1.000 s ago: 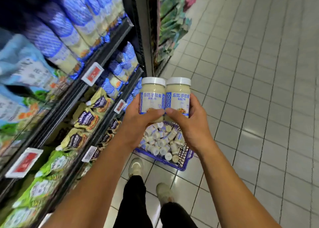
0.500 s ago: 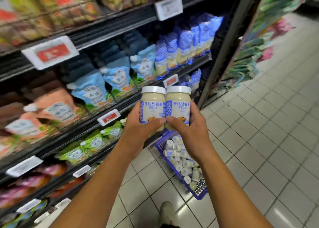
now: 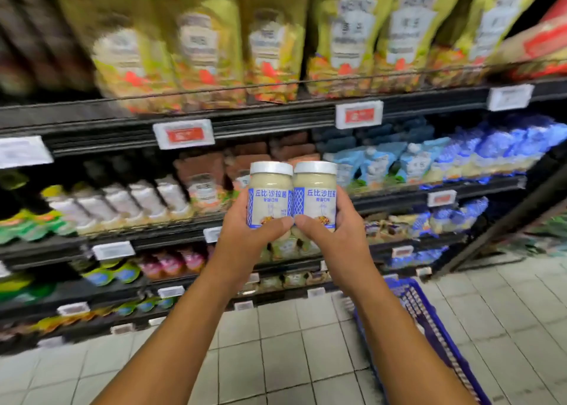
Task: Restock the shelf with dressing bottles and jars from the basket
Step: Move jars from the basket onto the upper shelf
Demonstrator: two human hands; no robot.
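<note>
I hold two dressing jars upright and side by side in front of the shelves. My left hand grips the left jar, and my right hand grips the right jar. Both jars have white lids, pale cream contents and blue-and-white labels, and they touch each other. The blue basket stands on the floor at the lower right, mostly hidden behind my right forearm. The dark shelf unit fills the view ahead.
Green pouches stand on the top shelf. Blue pouches fill the middle shelf on the right, white-capped bottles the left. Price tags hang on the shelf edges. Grey floor tiles lie below.
My view has swung left and up from the aisle floor to face the shelves. Both jars stay held together in my hands, and the basket has slid to the lower right of the view.
</note>
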